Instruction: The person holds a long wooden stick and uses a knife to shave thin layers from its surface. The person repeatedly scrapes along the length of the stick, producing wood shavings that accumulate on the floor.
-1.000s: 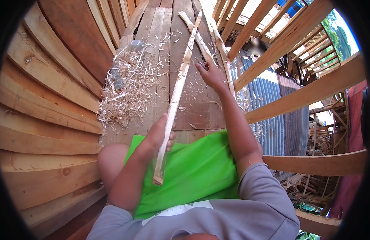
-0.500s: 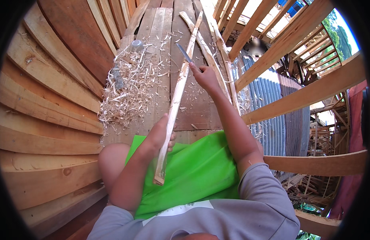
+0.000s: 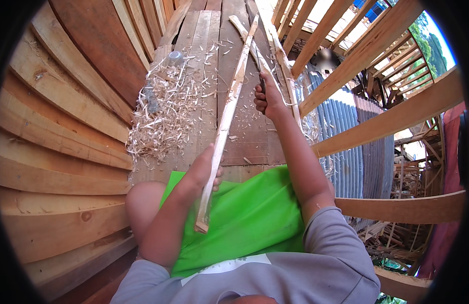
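Observation:
My left hand [image 3: 203,169] is closed around a long pale wooden stick [image 3: 225,124], low on its length. The stick's near end hangs over my green-covered lap, and its far end points away over the floorboards. To the right of the stick, and apart from it, my right hand [image 3: 270,99] grips a knife [image 3: 262,82]. The fist hides most of the knife's handle, and its thin blade points up and away, seen nearly edge-on. A second peeled stick [image 3: 239,26] lies on the boards beyond, crossing behind the first.
Curly wood shavings [image 3: 161,121] are heaped on the floorboards at left, with a clear plastic cup [image 3: 174,58] at the heap's far side. A plank wall [image 3: 57,137] rises on the left. Slanted wooden rails [image 3: 386,117] stand on the right, with corrugated metal sheeting [image 3: 341,137] below.
My right hand has turned and shifted slightly right, taking the knife off the stick. The blade has swung from pointing up-left to nearly straight ahead. My left hand and the stick are nearly still.

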Available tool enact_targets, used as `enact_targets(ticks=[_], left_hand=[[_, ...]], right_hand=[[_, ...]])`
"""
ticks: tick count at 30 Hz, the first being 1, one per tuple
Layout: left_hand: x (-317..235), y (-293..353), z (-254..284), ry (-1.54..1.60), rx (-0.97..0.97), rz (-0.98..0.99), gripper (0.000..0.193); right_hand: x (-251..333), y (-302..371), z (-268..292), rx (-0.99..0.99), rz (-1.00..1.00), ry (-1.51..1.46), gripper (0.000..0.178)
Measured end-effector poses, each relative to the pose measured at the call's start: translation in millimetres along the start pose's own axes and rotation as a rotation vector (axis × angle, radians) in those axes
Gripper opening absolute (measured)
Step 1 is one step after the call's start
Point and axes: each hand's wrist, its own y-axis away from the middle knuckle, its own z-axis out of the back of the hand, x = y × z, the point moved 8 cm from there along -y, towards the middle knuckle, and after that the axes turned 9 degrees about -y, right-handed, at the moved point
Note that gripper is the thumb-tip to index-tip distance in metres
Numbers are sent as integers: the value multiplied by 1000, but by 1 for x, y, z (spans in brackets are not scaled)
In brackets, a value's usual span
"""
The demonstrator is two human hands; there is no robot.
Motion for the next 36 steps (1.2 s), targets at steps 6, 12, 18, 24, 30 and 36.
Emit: enact_targets(ticks=[6, 12, 18, 24, 30, 36], left_hand=[[-2, 0, -3, -16, -7, -30, 49], [0, -4, 0, -32, -9, -44, 48], [-4, -4, 1, -74, -35, -56, 45], [-16, -4, 4, -35, 54, -166, 37], [-28, -2, -8, 72, 226, -295, 37], [-39, 22, -21, 152, 462, -447, 43]], right_hand=[[1, 2, 44, -359, 167, -553, 53], [26, 33, -46, 25, 560, 784, 50], [3, 26, -48, 106, 370, 524, 40], [20, 51, -54, 231, 411, 589, 32], [32, 76, -43, 228, 425, 727, 29], [22, 85, -34, 318, 424, 761, 31]])
